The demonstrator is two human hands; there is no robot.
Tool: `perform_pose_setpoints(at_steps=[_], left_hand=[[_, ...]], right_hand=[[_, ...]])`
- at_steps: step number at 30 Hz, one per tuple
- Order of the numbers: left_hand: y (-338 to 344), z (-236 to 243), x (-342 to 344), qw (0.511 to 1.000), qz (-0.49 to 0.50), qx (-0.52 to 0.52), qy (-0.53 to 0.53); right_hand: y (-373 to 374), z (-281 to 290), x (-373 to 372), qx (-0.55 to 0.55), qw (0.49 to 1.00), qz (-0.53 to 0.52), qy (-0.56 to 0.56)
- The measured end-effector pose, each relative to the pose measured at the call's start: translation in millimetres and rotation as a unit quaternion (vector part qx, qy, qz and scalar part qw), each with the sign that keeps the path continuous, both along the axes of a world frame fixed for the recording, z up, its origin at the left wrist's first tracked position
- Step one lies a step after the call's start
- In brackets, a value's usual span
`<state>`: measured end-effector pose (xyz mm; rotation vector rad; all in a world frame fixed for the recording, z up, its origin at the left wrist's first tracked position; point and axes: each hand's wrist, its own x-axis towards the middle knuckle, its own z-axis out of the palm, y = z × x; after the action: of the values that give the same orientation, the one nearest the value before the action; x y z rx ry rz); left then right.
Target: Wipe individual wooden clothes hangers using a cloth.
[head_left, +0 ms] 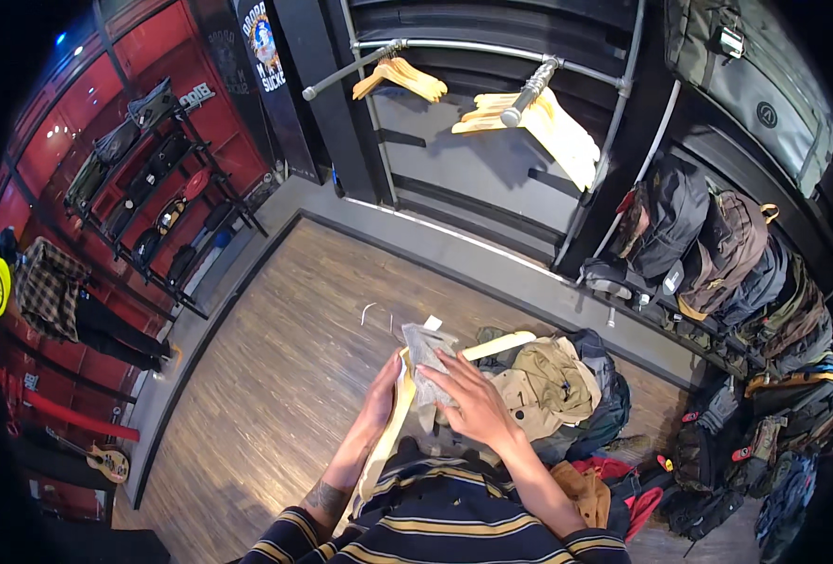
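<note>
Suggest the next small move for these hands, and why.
Probably slide the grey cloth down the pale hanger: the right hand has the cloth by the hanger's far end, the left hand supports the hanger, and its nearer stretch shows no cloth over it.

Between the person's left hand [376, 399] and right hand [478, 404] is a hanger [400, 404]; just to their right, a pile of clothes [550, 390] lies on the floor [247, 320]. Straight ahead, over by the wall, there's a rail [482, 49] with two bunches of wooden hangers [567, 136]. Backpacks [661, 221] crowd the right side. Off left stands a shelf rack [250, 212] with bags [116, 143] on it — a clothed figure [55, 291] to its left, a guitar [108, 463] closer in.
</note>
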<state>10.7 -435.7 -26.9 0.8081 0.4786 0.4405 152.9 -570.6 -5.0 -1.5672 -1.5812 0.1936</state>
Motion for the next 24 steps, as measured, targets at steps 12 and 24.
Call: perform_pose_setpoints(at_steps=[12, 24], left_hand=[[11, 12, 0, 0.995, -0.029, 0.092, -0.021], [19, -6, 2, 0.995, -0.038, 0.093, -0.022]], right_hand=[[-11, -19, 46, -0.008, 0.985, -0.167, -0.032], [-36, -10, 86, 0.071, 0.937, -0.341, -0.023]])
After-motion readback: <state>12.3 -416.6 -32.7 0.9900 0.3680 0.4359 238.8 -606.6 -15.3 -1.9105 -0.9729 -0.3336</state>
